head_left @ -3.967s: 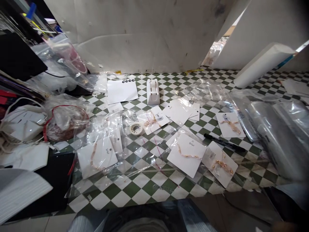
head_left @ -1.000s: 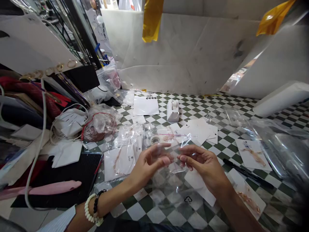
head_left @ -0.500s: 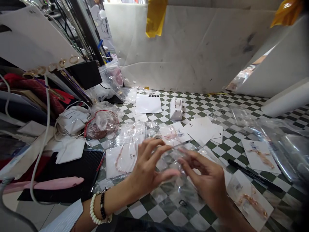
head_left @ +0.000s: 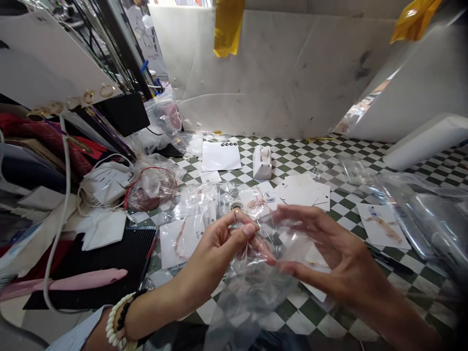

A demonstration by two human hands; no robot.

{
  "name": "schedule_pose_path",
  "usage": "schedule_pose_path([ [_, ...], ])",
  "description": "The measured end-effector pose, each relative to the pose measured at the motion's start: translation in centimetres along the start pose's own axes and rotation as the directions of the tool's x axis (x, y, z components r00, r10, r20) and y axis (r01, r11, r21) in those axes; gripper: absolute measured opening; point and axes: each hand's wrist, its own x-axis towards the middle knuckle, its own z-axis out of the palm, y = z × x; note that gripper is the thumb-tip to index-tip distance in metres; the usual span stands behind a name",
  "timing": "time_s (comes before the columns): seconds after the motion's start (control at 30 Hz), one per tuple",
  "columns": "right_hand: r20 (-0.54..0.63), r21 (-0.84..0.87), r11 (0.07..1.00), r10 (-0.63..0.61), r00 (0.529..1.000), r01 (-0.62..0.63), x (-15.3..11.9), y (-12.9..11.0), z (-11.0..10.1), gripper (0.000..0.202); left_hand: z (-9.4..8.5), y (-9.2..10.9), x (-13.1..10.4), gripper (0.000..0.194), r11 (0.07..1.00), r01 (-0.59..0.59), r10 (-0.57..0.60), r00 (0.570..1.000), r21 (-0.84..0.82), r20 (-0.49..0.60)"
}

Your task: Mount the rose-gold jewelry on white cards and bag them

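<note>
A clear plastic bag (head_left: 252,287) hangs between my hands above the checkered table. My left hand (head_left: 234,239), with white and black bead bracelets on its wrist, pinches the bag's upper part between thumb and fingers. My right hand (head_left: 325,248) is at the bag's right side, thumb and fingers spread wide against the plastic and slightly blurred. Behind the bag lies a white card with a pink-gold chain (head_left: 181,239), partly under clear film. Another card with a barcode label (head_left: 269,197) lies beyond my hands.
A white tape dispenser (head_left: 262,162) and blank white cards (head_left: 302,190) stand and lie farther back. Jewelry on a card (head_left: 383,226) and a black pen (head_left: 391,261) are right. A pink-handled tool (head_left: 87,279) rests on a black mat (head_left: 135,248) at left.
My left hand has closed on the plastic. My right hand has gone from a pinch to spread fingers and moved right. The bag now hangs lower and more visibly between them.
</note>
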Motion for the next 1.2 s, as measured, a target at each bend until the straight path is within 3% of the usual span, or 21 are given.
schedule_pose_path([
  [0.03, 0.121, 0.084, 0.991, 0.096, 0.988, -0.106, 0.6, 0.1, -0.3, 0.052, -0.4, -0.2, 0.5, 0.025, 0.999, 0.026, -0.026, 1.000, -0.031, -0.004],
  [0.1, 0.306, 0.168, 0.934, 0.255, 0.917, -0.316, 2.0, 0.7, -0.9, 0.044, -1.5, -1.0, 1.7, 0.026, 0.998, 0.058, -0.058, 0.998, -0.014, -0.004],
  [0.17, 0.338, 0.087, 0.916, 0.342, 0.877, -0.391, 3.7, 1.6, -1.5, 0.050, -2.9, -2.0, 2.9, 0.025, 0.994, 0.056, -0.060, 0.998, 0.095, 0.036],
  [0.23, 0.225, -0.122, 0.951, 0.304, 0.926, -0.283, 5.7, 3.0, -2.2, 0.053, -4.0, -2.7, 3.7, 0.023, 0.966, 0.005, -0.031, 0.995, 0.257, 0.097],
  [0.27, 0.126, -0.268, 0.947, 0.218, 0.968, -0.179, 6.7, 3.9, -2.7, 0.054, -4.5, -2.9, 4.0, 0.022, 0.938, -0.031, -0.010, 0.993, 0.346, 0.117],
  [0.3, 0.100, -0.410, 0.910, 0.116, 0.988, -0.065, 7.8, 4.9, -3.1, 0.055, -4.8, -3.1, 4.1, 0.020, 0.897, -0.068, 0.012, 0.992, 0.436, 0.128],
  [0.33, 0.176, -0.497, 0.866, 0.044, 0.983, 0.050, 8.9, 6.0, -3.6, 0.057, -5.1, -3.1, 4.1, 0.018, 0.848, -0.099, 0.035, 0.991, 0.521, 0.132],
  [0.37, 0.327, -0.514, 0.845, 0.032, 0.945, 0.149, 9.9, 7.0, -3.9, 0.062, -5.2, -3.1, 4.1, 0.017, 0.799, -0.124, 0.055, 0.990, 0.588, 0.133],
  [0.43, 0.573, -0.469, 0.843, 0.065, 0.817, 0.262, 11.6, 9.0, -4.5, 0.081, -5.5, -3.0, 4.1, 0.015, 0.729, -0.165, 0.093, 0.985, 0.664, 0.143],
  [0.47, 0.640, -0.445, 0.848, 0.076, 0.764, 0.289, 12.2, 9.8, -4.7, 0.087, -5.6, -2.9, 4.2, 0.014, 0.712, -0.187, 0.111, 0.982, 0.677, 0.155],
  [0.5, 0.668, -0.431, 0.847, 0.070, 0.740, 0.309, 12.7, 10.4, -4.8, 0.088, -5.7, -2.9, 4.2, 0.013, 0.707, -0.206, 0.123, 0.978, 0.676, 0.168],
  [0.7, 0.583, -0.376, 0.834, -0.127, 0.803, 0.405, 13.3, 11.5, -4.5, 0.052, -5.8, -2.9, 4.4, 0.013, 0.735, -0.201, 0.176, 0.979, 0.647, 0.105],
  [0.87, 0.458, -0.370, 0.854, -0.175, 0.872, 0.366, 12.1, 8.5, -7.4, 0.023, -5.8, -2.2, 4.2, 0.024, 0.687, -0.247, 0.236, 0.965, 0.683, 0.111],
  [0.93, 0.403, -0.352, 0.904, -0.087, 0.911, 0.242, 11.5, 6.5, -9.4, 0.021, -5.8, -2.1, 4.2, 0.028, 0.678, -0.242, 0.261, 0.962, 0.694, 0.081],
  [1.03, 0.237, -0.274, 0.960, 0.122, 0.964, -0.055, 10.9, 3.2, -11.0, 0.031, -5.7, -2.2, 4.3, 0.027, 0.649, -0.252, 0.304, 0.951, 0.718, 0.058],
  [1.1, 0.185, -0.236, 0.956, 0.221, 0.957, -0.175, 11.0, 1.3, -10.5, 0.037, -5.7, -2.2, 4.3, 0.024, 0.610, -0.327, 0.350, 0.928, 0.722, 0.124],
  [1.2, 0.168, -0.191, 0.963, 0.225, 0.960, -0.192, 12.0, -0.2, -7.9, 0.036, -5.7, -2.1, 4.4, 0.022, 0.500, -0.503, 0.431, 0.851, 0.705, 0.301],
])
